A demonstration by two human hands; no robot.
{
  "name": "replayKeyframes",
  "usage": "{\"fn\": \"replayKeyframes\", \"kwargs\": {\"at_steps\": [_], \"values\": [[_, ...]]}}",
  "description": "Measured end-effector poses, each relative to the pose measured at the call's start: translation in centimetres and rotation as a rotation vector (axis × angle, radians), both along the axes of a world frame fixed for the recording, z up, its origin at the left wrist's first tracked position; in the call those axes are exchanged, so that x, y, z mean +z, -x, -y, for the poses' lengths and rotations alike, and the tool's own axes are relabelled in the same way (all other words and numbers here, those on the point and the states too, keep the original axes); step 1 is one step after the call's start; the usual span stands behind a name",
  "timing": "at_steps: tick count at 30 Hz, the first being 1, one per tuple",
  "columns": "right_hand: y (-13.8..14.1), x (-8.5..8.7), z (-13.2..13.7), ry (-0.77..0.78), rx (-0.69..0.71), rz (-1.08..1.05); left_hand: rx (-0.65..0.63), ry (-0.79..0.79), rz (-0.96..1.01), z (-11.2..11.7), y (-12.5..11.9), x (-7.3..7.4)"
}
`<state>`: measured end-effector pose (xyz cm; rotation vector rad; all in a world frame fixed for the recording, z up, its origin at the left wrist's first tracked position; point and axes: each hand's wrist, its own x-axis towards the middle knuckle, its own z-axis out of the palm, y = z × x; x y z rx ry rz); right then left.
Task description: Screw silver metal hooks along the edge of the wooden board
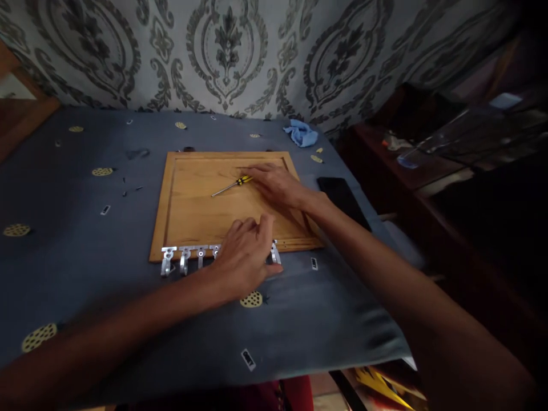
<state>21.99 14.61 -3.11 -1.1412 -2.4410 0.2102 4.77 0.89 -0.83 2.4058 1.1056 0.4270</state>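
A wooden panel (201, 211) with a raised frame lies flat on the cloth. Several silver metal hooks (168, 261) are lined up along its near edge. My left hand (244, 257) is over the middle of that row, thumb and fingers apart, hiding some of the hooks. On the panel rests a screwdriver (240, 182) with a yellow and black handle, its shaft pointing left. My right hand (278, 185) lies over the panel with its fingers stretched out beside the handle, whose end goes under the hand.
A dark cloth (85, 240) with pineapple prints covers the surface. Small screws (124, 193) lie left of the panel. A crumpled blue cloth (302, 134) is at the back right, and a black phone-like slab (342, 200) lies right of the panel. Patterned fabric (226, 57) hangs behind.
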Motion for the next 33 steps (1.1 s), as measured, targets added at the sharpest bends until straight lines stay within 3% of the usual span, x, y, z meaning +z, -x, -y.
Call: {"fn": "replayKeyframes", "kwargs": {"at_steps": [4,8,9,11,17,25,33], "values": [[-0.5,0.4,1.2,0.031,-0.022,-0.059,0.005,0.007,0.003,0.0,-0.1,0.0],[-2.0,1.7,4.7,0.015,-0.138,-0.262,0.032,0.015,-0.038,0.0,-0.3,0.1],[-2.4,2.1,5.9,0.001,-0.185,-0.353,0.043,0.018,-0.055,0.0,-0.4,0.2],[-3.0,3.0,8.3,0.047,-0.296,-0.798,0.054,0.018,-0.077,0.0,-0.5,0.2],[-3.0,4.4,13.1,0.018,-0.358,-1.306,0.047,-0.005,-0.057,0.1,-0.5,0.1],[-2.2,3.8,14.8,0.080,-0.349,-1.019,0.066,-0.035,-0.048,0.0,-0.6,0.0],[-1.7,3.9,15.1,0.119,-0.338,-0.958,0.066,-0.027,-0.045,0.1,-0.7,0.1]]}}
